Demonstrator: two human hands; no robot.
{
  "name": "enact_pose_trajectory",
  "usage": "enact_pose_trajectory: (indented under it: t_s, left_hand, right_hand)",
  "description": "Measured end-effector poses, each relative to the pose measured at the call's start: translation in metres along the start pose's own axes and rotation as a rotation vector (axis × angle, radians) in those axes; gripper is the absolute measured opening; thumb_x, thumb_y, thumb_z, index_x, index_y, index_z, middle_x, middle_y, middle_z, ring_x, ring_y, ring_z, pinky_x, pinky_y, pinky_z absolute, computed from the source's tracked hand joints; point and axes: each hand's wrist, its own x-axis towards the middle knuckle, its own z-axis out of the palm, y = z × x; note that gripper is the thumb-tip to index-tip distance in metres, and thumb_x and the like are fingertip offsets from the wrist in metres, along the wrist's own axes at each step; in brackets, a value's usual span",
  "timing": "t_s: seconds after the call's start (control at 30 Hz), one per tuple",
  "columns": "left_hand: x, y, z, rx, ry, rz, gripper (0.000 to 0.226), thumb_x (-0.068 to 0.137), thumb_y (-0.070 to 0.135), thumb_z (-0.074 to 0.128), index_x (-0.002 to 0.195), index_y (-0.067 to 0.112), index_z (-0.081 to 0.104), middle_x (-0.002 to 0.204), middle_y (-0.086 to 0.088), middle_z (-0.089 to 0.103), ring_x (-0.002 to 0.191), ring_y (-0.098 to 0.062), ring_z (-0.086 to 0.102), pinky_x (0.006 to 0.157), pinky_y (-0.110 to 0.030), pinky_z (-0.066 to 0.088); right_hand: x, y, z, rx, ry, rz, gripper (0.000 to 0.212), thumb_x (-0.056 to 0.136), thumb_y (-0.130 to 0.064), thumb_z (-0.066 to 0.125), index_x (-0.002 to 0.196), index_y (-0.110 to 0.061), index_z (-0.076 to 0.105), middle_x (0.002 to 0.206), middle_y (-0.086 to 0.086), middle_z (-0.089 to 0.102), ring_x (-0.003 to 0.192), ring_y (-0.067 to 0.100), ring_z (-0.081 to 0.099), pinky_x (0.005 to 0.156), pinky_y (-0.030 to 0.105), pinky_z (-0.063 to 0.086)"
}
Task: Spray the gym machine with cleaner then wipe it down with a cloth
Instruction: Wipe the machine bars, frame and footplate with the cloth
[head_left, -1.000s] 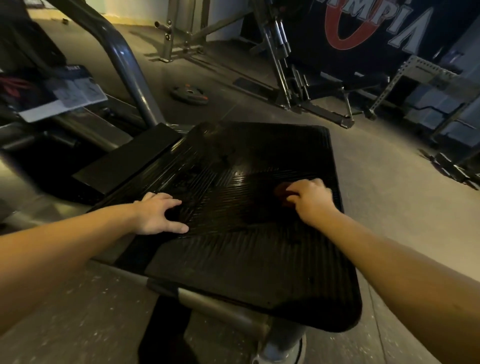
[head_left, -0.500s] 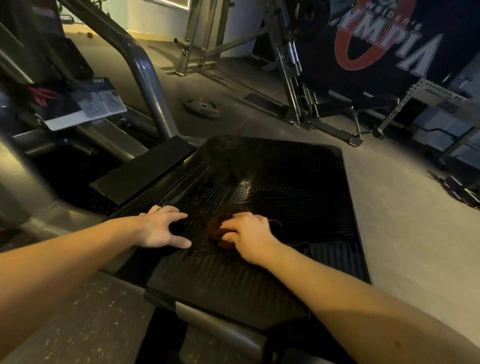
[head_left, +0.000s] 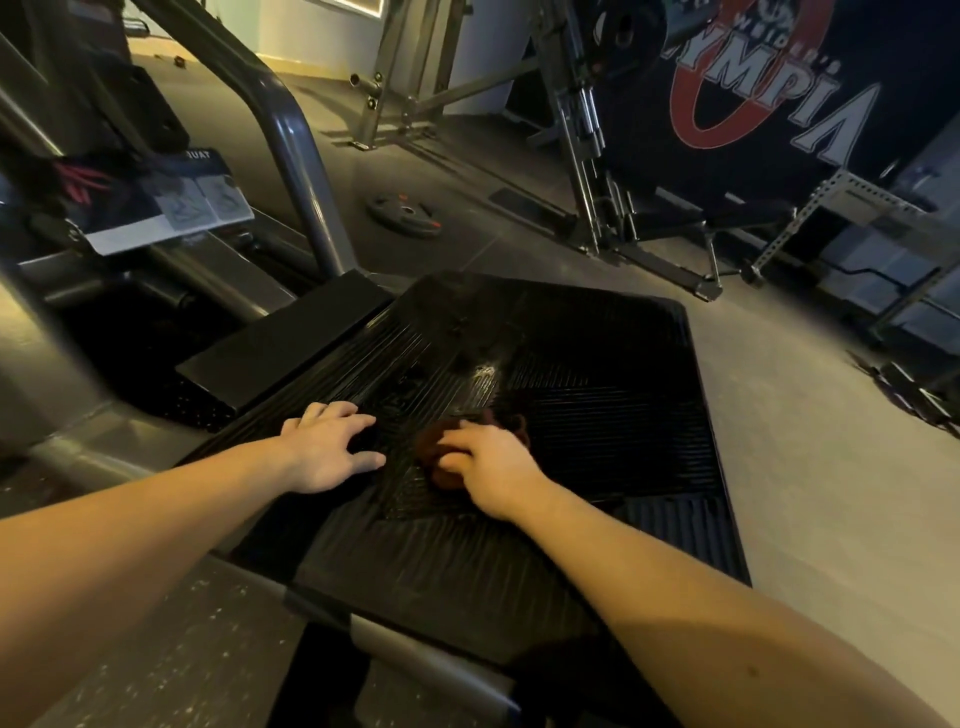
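The black ribbed footplate (head_left: 597, 415) is carrying a dark red cloth (head_left: 435, 465) near its middle, and the right hand (head_left: 493, 467) is pressing on it with fingers curled round it. The left hand (head_left: 327, 452) is resting flat just beside the cloth, fingers spread. The grey floor (head_left: 779, 467) is bearing a weight plate (head_left: 405, 213), well apart.

The right hand (head_left: 491, 467) is covering most of the cloth (head_left: 430, 448); the top edge is cutting off the banner (head_left: 769, 135).
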Motion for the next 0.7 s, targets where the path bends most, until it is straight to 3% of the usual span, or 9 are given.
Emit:
enact_pose_trajectory:
  t_s: [0.07, 0.17, 0.3, 0.47, 0.6, 0.7]
  left_hand:
    - [0.003, 0.001, 0.0, -0.004, 0.008, -0.006, 0.075, 0.098, 0.064, 0.053, 0.162, 0.034, 0.026, 0.171, 0.001, 0.013, 0.157, -0.03, 0.007, 0.123, -0.054, 0.015]
    - [0.006, 0.001, 0.0, -0.029, 0.011, 0.0, 0.077, 0.097, 0.064, 0.055, 0.162, 0.036, 0.026, 0.171, 0.001, 0.014, 0.157, -0.03, 0.008, 0.123, -0.054, 0.015]
    - [0.01, -0.001, 0.0, -0.049, 0.015, -0.022, 0.08, 0.095, 0.067, 0.056, 0.162, 0.037, 0.024, 0.172, 0.001, 0.013, 0.157, -0.03, 0.007, 0.123, -0.053, 0.014]
    - [0.013, -0.006, 0.002, -0.063, -0.023, -0.042, 0.082, 0.094, 0.073, 0.051, 0.163, 0.04, 0.021, 0.172, 0.004, 0.008, 0.158, -0.03, 0.002, 0.124, -0.053, 0.011]
    - [0.017, -0.008, 0.004, -0.071, -0.035, -0.043, 0.081, 0.094, 0.073, 0.051, 0.162, 0.043, 0.019, 0.172, 0.005, 0.006, 0.158, -0.03, 0.0, 0.124, -0.053, 0.009]
    - [0.018, -0.011, 0.002, -0.075, -0.048, -0.038, 0.08, 0.093, 0.073, 0.051, 0.161, 0.045, 0.02, 0.172, 0.006, 0.007, 0.158, -0.03, 0.001, 0.123, -0.053, 0.01]
  right_hand:
    - [0.004, 0.002, -0.003, -0.003, -0.052, -0.033, 0.036, 0.105, -0.023, 0.055, 0.14, -0.023, 0.063, 0.16, 0.007, 0.043, 0.151, 0.024, 0.033, 0.124, 0.032, 0.019]
    - [0.004, 0.024, -0.027, -0.103, -0.084, -0.075, 0.035, 0.105, -0.021, 0.056, 0.139, -0.02, 0.064, 0.155, 0.008, 0.05, 0.149, 0.023, 0.037, 0.121, 0.028, 0.021]
    - [0.003, 0.071, -0.079, -0.249, -0.003, 0.143, 0.034, 0.106, -0.019, 0.055, 0.138, -0.013, 0.065, 0.148, 0.01, 0.056, 0.139, 0.028, 0.049, 0.114, 0.029, 0.03]
    - [0.02, 0.08, -0.079, -0.063, 0.209, 0.353, 0.024, 0.102, -0.025, 0.061, 0.122, -0.021, 0.075, 0.119, 0.01, 0.073, 0.109, 0.029, 0.068, 0.097, 0.037, 0.053]
    - [0.059, 0.024, -0.031, 0.067, 0.14, 0.23, 0.023, 0.102, -0.03, 0.061, 0.12, -0.026, 0.076, 0.116, 0.003, 0.074, 0.11, 0.024, 0.068, 0.098, 0.033, 0.052]
    - [0.077, -0.011, -0.005, 0.036, 0.027, 0.101, 0.03, 0.105, -0.026, 0.056, 0.132, -0.02, 0.068, 0.138, 0.003, 0.064, 0.129, 0.024, 0.057, 0.11, 0.034, 0.04]
